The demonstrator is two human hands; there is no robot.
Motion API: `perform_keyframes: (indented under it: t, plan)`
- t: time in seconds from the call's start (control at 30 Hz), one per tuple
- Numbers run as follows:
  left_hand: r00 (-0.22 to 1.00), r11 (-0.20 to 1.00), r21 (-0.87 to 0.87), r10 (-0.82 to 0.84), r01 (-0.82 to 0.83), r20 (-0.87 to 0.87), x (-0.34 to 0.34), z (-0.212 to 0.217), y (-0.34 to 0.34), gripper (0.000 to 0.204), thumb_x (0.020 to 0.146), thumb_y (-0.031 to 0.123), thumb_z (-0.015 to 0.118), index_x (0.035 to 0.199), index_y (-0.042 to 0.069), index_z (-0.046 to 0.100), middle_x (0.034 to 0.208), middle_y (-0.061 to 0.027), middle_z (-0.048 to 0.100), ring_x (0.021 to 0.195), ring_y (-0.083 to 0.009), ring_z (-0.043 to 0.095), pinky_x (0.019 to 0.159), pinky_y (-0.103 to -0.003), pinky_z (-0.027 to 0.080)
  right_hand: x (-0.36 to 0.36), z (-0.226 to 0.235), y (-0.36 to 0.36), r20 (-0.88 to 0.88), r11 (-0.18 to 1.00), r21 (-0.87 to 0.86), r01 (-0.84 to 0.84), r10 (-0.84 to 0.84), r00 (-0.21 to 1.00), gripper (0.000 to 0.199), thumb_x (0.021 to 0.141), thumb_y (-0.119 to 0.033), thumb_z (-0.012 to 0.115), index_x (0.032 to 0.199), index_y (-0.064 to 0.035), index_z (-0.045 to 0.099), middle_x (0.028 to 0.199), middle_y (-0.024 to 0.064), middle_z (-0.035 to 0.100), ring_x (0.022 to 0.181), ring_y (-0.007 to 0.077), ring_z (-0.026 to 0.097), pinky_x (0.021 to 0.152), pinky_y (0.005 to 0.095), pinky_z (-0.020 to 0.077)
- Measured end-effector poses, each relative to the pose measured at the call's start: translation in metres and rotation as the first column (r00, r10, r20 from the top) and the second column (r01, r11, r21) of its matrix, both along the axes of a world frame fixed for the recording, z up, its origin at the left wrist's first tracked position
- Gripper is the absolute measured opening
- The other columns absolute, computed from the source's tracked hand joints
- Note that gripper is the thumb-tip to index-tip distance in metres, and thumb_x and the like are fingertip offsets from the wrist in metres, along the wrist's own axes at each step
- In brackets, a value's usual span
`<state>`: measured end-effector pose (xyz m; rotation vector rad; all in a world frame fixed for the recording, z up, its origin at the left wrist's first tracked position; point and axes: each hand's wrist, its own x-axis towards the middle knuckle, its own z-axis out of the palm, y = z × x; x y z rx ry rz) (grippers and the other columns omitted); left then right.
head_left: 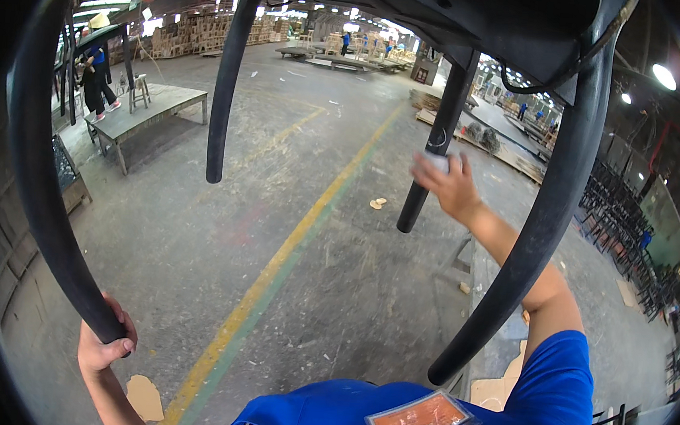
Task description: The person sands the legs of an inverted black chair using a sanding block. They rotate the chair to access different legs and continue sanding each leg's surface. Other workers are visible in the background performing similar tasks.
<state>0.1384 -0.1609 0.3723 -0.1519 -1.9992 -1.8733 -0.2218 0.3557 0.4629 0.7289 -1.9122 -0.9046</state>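
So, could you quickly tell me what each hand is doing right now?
Left hand: closed around a black chair leg.
Right hand: pressing a small white pad on another leg.

Left hand (104, 347) clenched low; right hand (452, 185) raised, arm outstretched, fingers curled.

The person wears a bright blue short-sleeved shirt (548, 405); the right sleeve ends above the elbow, leaving both forearms bare. An orange card in a clear plastic badge holder (419, 422) hangs at the chest.
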Motion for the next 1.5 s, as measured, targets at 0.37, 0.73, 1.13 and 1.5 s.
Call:
perform_keyframes:
  t: [0.37,0.73,1.13,1.5]
  plan:
    - [1.0,1.0,0.006,0.031,-0.031,-0.002,0.0,-0.006,-0.007,0.059,0.052,0.024,0.086,0.084,0.006,0.04,0.054,-0.0097,0.053,0.045,-0.0154,0.052,0.042,-0.025,0.039,0.007,0.015,-0.019,-0.077,0.985,0.024,-0.174,0.175,0.982,0.06,0.083,-0.011,0.047,0.136,-0.0346,0.035,0.146,-0.013,0.023,0.108,0.0311,0.045,0.097,0.0599,0.0329]
    - [0.999,0.998,0.013,0.054,-0.054,0.01,0.001,-0.008,-0.01,0.059,0.05,0.022,0.086,0.084,0.006,0.04,0.056,-0.0091,0.054,0.047,-0.0151,0.053,0.043,-0.025,0.039,-0.019,0.01,-0.028,0.073,0.978,0.105,-0.18,0.173,0.982,0.06,0.08,-0.009,0.046,0.133,-0.037,0.04,0.144,-0.0109,0.032,0.107,0.0306,0.048,0.103,0.0585,0.0253]
    - [0.994,0.995,-0.023,0.098,-0.097,0.053,0.005,-0.006,-0.012,0.058,0.048,0.022,0.086,0.083,0.006,0.042,0.06,-0.0079,0.054,0.051,-0.0155,0.054,0.046,-0.026,0.04,-0.061,0.006,-0.018,-0.059,0.911,0.199,-0.36,0.378,0.924,0.065,0.079,-0.01,0.051,0.136,-0.0359,0.035,0.146,-0.0099,0.026,0.112,0.0323,0.044,0.097,0.0618,0.0311]
    - [0.995,0.996,0.015,0.09,-0.091,0.046,0.005,-0.01,-0.014,0.06,0.048,0.021,0.087,0.084,0.006,0.042,0.059,-0.0067,0.054,0.051,-0.0156,0.055,0.046,-0.026,0.04,-0.043,0.026,-0.038,-0.108,0.967,0.075,-0.244,0.251,0.962,0.058,0.083,-0.013,0.048,0.135,-0.0361,0.036,0.145,-0.0124,0.028,0.11,0.0337,0.046,0.099,0.0574,0.0316]
